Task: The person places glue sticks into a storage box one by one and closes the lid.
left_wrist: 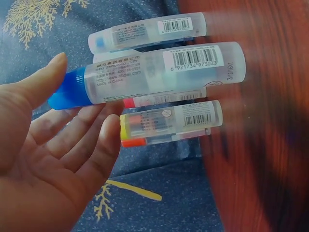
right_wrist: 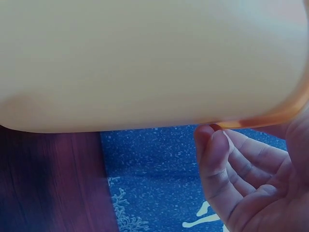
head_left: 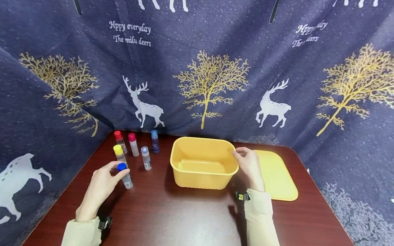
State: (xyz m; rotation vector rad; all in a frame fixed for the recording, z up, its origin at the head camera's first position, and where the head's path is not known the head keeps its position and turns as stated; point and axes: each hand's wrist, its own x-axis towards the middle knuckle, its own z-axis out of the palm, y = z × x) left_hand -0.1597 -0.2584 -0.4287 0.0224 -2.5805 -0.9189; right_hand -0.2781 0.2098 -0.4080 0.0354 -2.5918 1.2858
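Left hand [head_left: 102, 182] round blue-capped tube [head_left: 127, 179]

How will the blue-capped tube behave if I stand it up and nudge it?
The blue-capped tube may tip easily: it is tall with a narrow base. Knocked over, it would likely roll, given its round body. Its smooth, see-through wall looks like plastic, so it is perhaps slippery but unlikely to shatter.

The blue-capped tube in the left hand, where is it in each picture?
Head: the tube is at lower left, pinched by the left hand.
Left wrist: the tube lies sideways across the upper middle.
Right wrist: not in it.
Shared landmark: the brown table shows in all three.
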